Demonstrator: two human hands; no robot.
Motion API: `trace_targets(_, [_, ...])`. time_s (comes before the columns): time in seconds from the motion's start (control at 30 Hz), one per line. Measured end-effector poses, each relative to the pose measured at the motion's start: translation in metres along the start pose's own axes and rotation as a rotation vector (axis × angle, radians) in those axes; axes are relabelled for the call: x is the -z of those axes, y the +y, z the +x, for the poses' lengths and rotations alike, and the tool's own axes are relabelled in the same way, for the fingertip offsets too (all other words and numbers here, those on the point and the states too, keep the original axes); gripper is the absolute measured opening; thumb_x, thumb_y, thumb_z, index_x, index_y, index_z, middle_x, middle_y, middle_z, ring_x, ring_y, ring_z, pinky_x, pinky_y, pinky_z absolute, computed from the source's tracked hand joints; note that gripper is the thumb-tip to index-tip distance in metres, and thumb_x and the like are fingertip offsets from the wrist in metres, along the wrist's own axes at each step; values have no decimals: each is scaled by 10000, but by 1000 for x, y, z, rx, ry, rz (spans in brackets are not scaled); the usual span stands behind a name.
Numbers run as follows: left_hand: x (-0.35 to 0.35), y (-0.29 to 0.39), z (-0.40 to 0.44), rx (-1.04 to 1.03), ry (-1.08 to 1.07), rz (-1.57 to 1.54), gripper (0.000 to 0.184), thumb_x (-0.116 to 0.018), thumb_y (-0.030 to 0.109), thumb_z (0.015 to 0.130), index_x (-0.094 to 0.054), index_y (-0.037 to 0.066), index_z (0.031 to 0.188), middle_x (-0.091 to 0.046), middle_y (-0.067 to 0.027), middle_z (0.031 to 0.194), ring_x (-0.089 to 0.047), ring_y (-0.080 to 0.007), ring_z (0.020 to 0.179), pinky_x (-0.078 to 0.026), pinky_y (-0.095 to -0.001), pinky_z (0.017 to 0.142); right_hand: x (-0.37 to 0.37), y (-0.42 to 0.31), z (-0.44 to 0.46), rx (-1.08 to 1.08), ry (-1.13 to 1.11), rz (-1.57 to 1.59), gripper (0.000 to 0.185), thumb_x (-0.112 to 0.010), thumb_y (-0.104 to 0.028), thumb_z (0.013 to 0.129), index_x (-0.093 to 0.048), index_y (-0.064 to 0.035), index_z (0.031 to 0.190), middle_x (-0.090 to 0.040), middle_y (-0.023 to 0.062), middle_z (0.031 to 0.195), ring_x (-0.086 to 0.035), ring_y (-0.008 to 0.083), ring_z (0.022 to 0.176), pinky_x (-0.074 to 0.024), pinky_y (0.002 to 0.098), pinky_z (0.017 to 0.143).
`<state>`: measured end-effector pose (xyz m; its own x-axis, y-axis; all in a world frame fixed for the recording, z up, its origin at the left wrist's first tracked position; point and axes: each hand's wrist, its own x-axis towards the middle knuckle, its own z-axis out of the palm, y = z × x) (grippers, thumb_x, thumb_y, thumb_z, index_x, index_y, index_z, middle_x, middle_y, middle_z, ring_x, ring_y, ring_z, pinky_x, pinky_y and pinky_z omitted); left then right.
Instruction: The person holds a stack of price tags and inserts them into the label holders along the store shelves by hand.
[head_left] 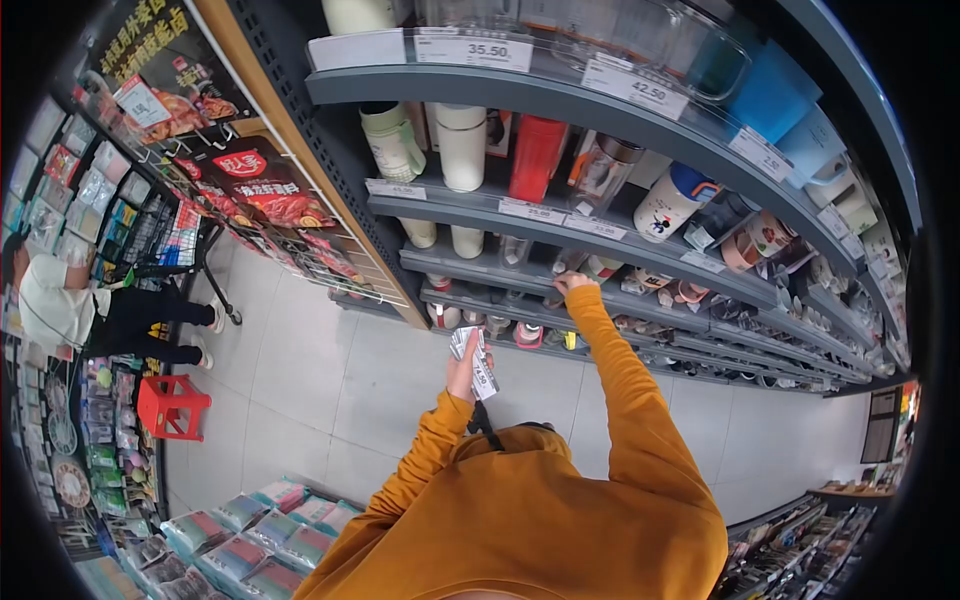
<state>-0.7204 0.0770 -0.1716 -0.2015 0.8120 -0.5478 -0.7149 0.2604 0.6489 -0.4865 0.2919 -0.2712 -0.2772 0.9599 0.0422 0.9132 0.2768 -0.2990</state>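
Note:
Several printed price tags [481, 376] are fanned out in my left hand [461, 374], in front of the shelves at waist height. My right hand [575, 284] reaches to the edge of a lower grey shelf [480, 262], its fingers closed at the shelf's front strip; anything between them is too small to make out. Above it, a red cup [537, 158], a white bottle [461, 147] and a cartoon-printed cup [675, 202] stand on a shelf with price tags along its front.
A red stool [172, 407] stands on the tiled floor at the left. A person [75, 305] is beside a black cart [175, 265] there. Packaged goods [250, 540] are piled at the lower left. Food packets [260, 185] hang on a side rack.

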Motion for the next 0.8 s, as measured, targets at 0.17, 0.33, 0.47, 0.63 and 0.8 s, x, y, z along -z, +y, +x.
trace_targets(0.17, [10,3,9,-24,58,34,425,-611,460,869,-569,52,982,-558,-29,758,-530,-101,555,-437,-242,504,54,-60,-49,37,245,392,132,-664,-240,835,-699,-122,880,-675,43,816,-641,206,620,-490,315,552])
trace_targets(0.33, [8,-1,27,-126,52,72,466,-592,461,885,-599,7,989,-614,-40,844,-577,-98,682,-459,-237,591,30,-152,-115,-208,-340,1280,181,-715,-232,828,-684,-74,909,-612,-35,679,-454,38,500,-320,200,422])
trace_targets(0.47, [32,-5,45,-189,58,157,349,-604,327,907,-604,4,1039,-637,-48,894,-589,-98,746,-473,-250,637,34,-186,-104,-166,-481,1218,202,-708,-262,833,-678,-71,890,-633,-25,718,-462,41,515,-337,201,449])
trace_targets(0.63, [52,14,45,-203,67,-55,299,-564,233,927,-579,39,1154,-629,-54,884,-597,-106,719,-494,-246,618,10,-199,-28,3,-556,995,247,-697,-305,837,-672,-61,860,-657,4,719,-489,56,532,-393,220,487])
trace_targets(0.8, [76,24,41,-211,96,-147,289,-572,242,922,-548,41,1129,-591,-49,783,-592,-158,601,-504,-284,541,-50,-239,72,367,27,363,299,-657,-274,809,-634,-94,1046,-624,148,1090,-579,349,1009,-469,435,868])
